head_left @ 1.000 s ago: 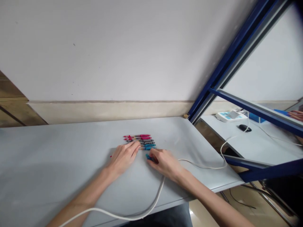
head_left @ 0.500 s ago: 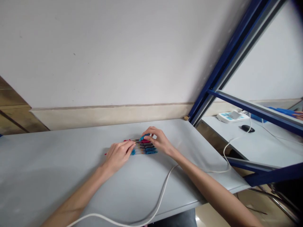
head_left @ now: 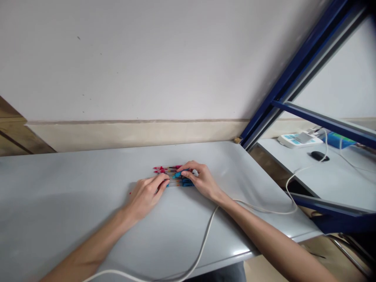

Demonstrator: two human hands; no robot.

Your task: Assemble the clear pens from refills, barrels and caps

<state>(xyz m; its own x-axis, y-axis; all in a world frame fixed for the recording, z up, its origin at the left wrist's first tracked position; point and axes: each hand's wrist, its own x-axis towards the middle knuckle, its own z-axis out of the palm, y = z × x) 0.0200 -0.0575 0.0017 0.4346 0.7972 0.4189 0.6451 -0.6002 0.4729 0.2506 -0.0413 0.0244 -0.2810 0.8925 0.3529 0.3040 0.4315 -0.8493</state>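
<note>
Several slim pens lie side by side on the grey table, their lengths running left to right. Red pens [head_left: 161,168] are at the far side of the row, and blue pens [head_left: 187,183] at the near side. My right hand [head_left: 202,181] pinches a blue pen [head_left: 177,175] between thumb and fingers, just above the row. My left hand [head_left: 149,192] is closed at the row's left ends, fingertips close to the blue pen's tip. What those fingers hold is hidden. A small red tip [head_left: 130,192] pokes out left of this hand.
A white cable [head_left: 202,243] crosses the grey table [head_left: 73,188] under my right forearm. A wall stands behind. At the right, beyond a blue frame [head_left: 264,105], a second table holds a white device [head_left: 299,138] and a black mouse [head_left: 319,156].
My right hand has moved with the blue pen from the far side of the row toward its middle. The red pens at the back show more. The camera view has shifted slightly.
</note>
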